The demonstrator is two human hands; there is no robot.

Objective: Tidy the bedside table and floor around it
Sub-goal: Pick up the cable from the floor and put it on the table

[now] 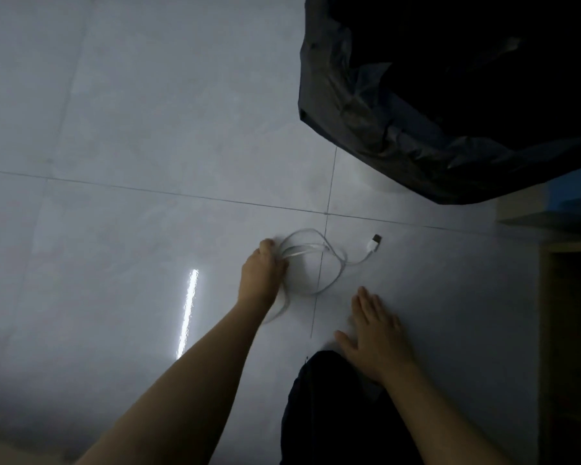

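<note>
The white cable (pixel 311 260) lies in loose loops on the pale tiled floor (pixel 131 129), a little below the middle of the view, with its USB plug (pixel 373 244) lying free at the 3 o'clock end of the coil, clear of everything else. The left hand (pixel 264 271) comes in from 7 o'clock, its grip curled down onto the 9 o'clock side of the loops with the fingers bunched over several strands; the strands pass under the fingers and one flat loop trails out beneath the wrist. Whether the cable is lifted off the tiles there cannot be told. The right hand (pixel 376 333) sits at about 5 o'clock from the coil, fingers spread and extended, palm down, empty, just short of the nearest loop and not touching it. Below it a dark-clothed knee (pixel 329 414) fills the bottom centre.

A bin lined with a black plastic bag (pixel 416 129) occupies the 1 to 2 o'clock corner, its crumpled rim well apart from the plug. At 3 o'clock a blue and pale furniture edge (pixel 550 206) and a dark wooden frame (pixel 547 330) run down the right border. Floor from 8 through 12 o'clock is open tile, crossed by grout lines (pixel 182 196) and one bright reflected streak (pixel 188 310).
</note>
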